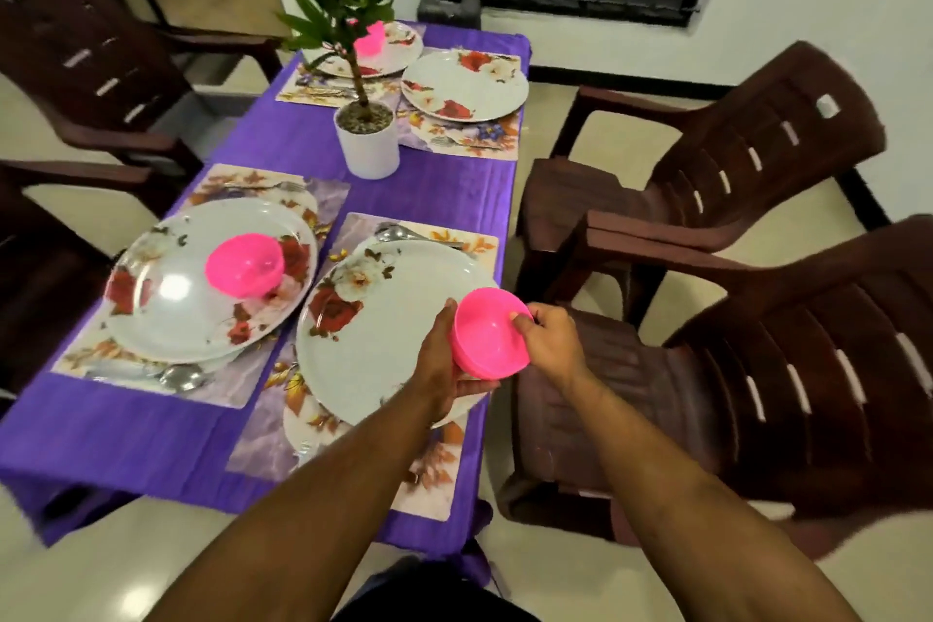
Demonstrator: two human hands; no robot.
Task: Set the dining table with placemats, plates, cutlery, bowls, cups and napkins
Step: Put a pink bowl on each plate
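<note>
Now, from the head view, both hands are holding one pink bowl over the right edge of the near right plate. The left hand is cupping the bowl from below and from its left side, fingers curled under the base and thumb lying up along the rim. The right hand is pinching the bowl's right rim, thumb on the inner edge and fingers curled round the outside. The bowl is tilting slightly, its opening facing up and toward the camera; whether its base is touching the plate cannot be told.

That plate is lying on a placemat on the purple tablecloth, with a spoon showing just past its far rim. On the near left plate a second bowl is sitting, right of the plate's middle, and cutlery is lying beside that plate's near rim. A potted plant is standing at the table's middle. Beyond it, the far left plate is carrying a third bowl, partly blurred, while the far right plate is lying bare on its mat. Brown plastic chairs are standing along the right side of the table, and more on the left.
</note>
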